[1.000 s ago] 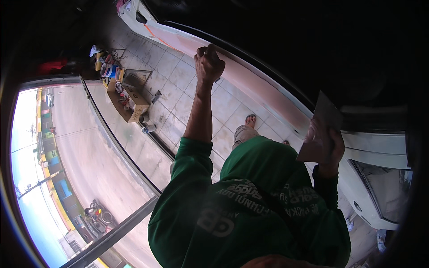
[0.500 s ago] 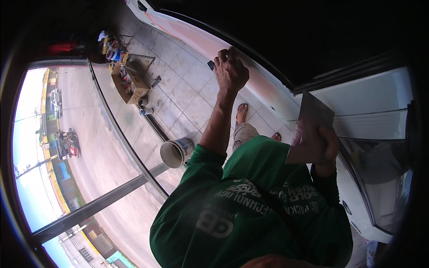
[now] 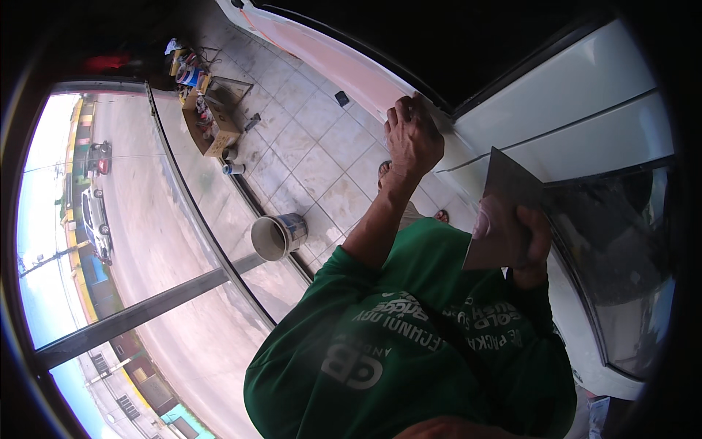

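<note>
My left hand (image 3: pixel 415 139) is raised against the side of a white car (image 3: pixel 563 80), at the edge of a pinkish, filler-coloured stretch of panel (image 3: pixel 344 69). Its fingers are bent and pinched together; whatever they hold is hidden behind them. In my right hand (image 3: pixel 535 235) is a thin, flat grey plate (image 3: pixel 512 175), tilted upright in front of my green shirt. A smooth pinkish lump of putty (image 3: pixel 481 222) sits on the plate's face.
On the tiled floor stand a bucket (image 3: pixel 281 235), a cardboard box (image 3: pixel 219 139) of clutter and a small can (image 3: pixel 234 169). A small black object (image 3: pixel 341 98) lies near the car. Glass panels with a metal frame (image 3: pixel 197 282) border the left, with a street beyond.
My left hand has shifted right and slightly down along the car panel. The view has turned a little, while my right hand keeps the plate in nearly the same place.
</note>
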The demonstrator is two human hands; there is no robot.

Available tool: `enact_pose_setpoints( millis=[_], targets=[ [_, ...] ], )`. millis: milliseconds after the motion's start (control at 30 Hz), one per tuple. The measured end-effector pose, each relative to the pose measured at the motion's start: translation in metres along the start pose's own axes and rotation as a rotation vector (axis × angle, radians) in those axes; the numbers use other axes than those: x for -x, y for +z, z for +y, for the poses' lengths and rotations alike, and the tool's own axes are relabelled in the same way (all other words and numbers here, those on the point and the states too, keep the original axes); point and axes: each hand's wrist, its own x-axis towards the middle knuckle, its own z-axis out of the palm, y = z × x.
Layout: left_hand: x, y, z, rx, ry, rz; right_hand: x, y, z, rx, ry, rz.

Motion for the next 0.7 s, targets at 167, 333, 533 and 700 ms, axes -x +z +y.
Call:
enact_pose_setpoints(
  millis=[167, 333, 533, 700],
  targets=[
    [0.013, -0.016, 0.027, 0.056, -0.006, -0.1, -0.004, -0.015, 0.011, -0.023, 0.022, -0.163],
    [0.02, -0.05, 0.022, 0.336, 0.075, -0.374, -0.017, 0.005, 0.014, -0.187, 0.033, -0.227],
    [0.001, -0.122, -0.056, 0.802, 0.111, -0.337, -0.052, 0.032, 0.043, -0.145, -0.06, -0.24],
    [-0.018, -0.185, -0.062, 0.958, 0.378, -0.251, -0.112, 0.065, 0.093, 0.034, -0.078, -0.094]
  ],
)
